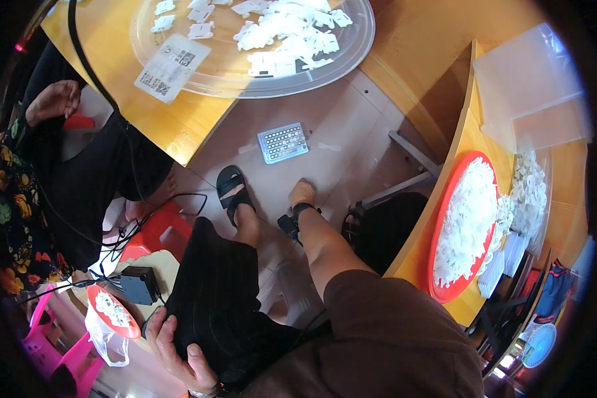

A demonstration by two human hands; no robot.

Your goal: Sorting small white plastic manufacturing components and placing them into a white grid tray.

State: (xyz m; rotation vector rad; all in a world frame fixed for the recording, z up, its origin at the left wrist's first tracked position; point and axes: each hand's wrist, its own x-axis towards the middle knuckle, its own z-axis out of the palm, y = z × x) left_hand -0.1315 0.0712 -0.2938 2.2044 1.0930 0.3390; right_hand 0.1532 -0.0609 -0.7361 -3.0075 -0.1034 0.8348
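Observation:
My left hand [179, 351] rests on my dark trousers [222, 298], thumb and fingers apart, holding nothing I can see. A band circles its wrist. My right arm, in a brown sleeve [385, 318], reaches down toward the tiled floor. A black wristband [292, 222] is on it. My right hand [303, 192] shows small and low, its fingers hidden, so its grip is unclear. Just beyond it on the floor lies a pale blue rectangular tray [283, 142] with rows of small round pieces. A black sandal [234, 189] on a foot is left of that hand.
A clear round tray [298, 89] of white plastic parts overhangs the wooden table. At right, a red tray [434, 265] heaped with white pieces stands on another table. A co-worker's hand [53, 103] is at left, near black cables, a red stool [156, 229] and a black box [139, 285].

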